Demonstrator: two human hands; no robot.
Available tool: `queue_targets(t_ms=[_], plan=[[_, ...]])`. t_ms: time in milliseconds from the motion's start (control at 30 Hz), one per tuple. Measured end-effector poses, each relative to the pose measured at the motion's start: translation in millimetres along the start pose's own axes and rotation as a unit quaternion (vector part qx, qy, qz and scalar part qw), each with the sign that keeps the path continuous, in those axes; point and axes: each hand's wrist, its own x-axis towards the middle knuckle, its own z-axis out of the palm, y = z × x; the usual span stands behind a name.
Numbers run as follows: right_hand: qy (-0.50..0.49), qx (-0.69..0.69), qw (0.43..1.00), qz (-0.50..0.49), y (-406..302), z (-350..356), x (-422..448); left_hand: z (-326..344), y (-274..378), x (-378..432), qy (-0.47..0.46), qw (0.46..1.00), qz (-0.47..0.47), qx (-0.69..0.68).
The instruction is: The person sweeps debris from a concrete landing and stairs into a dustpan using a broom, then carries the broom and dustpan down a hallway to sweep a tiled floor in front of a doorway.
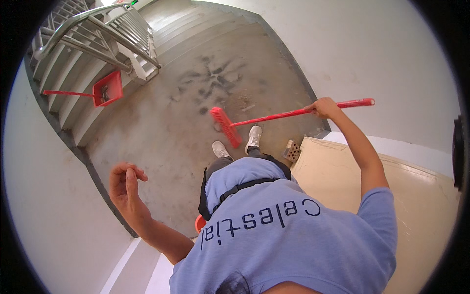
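My right hand (324, 107) is closed around the upper part of the handle of a red broom (271, 118). The broom's red bristled head rests low in front of my shoes, close to the concrete floor; whether it touches is unclear. My left hand (126, 183) is raised at the left, holding nothing, its fingers loosely curled and apart. A red long-handled dustpan (116, 86) lies by the lower edge of the stairs at the left, with dark debris inside. Dark smudges and a patch of brownish dirt (242, 101) mark the floor beyond the broom head.
Concrete stairs (79, 106) and a metal railing (73, 22) stand at the upper left, with more steps (194, 29) at the top. A perforated brick (292, 151) sits beside a beige door or panel (352, 176) at the right. Part of an orange-red object (199, 223) shows behind me.
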Motion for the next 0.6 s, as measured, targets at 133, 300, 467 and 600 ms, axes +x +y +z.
queue_targets(t_ms=[133, 300, 467, 600], plan=[[0.049, -0.071, 0.996, 0.006, 13, -12, 13, -20, -14, -11, 0.051, 0.999, -0.014, -0.014], [0.052, -0.08, 0.995, 0.035, -3, -51, 7, -44, -28, -16, 0.076, 0.996, -0.039, -0.03], [0.097, -0.021, 0.995, 0.016, -17, -73, -17, -76, -39, -12, 0.116, 0.992, -0.043, -0.02], [0.133, 0.092, 0.986, 0.027, -17, -58, -22, -108, -39, 1, 0.141, 0.989, -0.034, -0.013]])
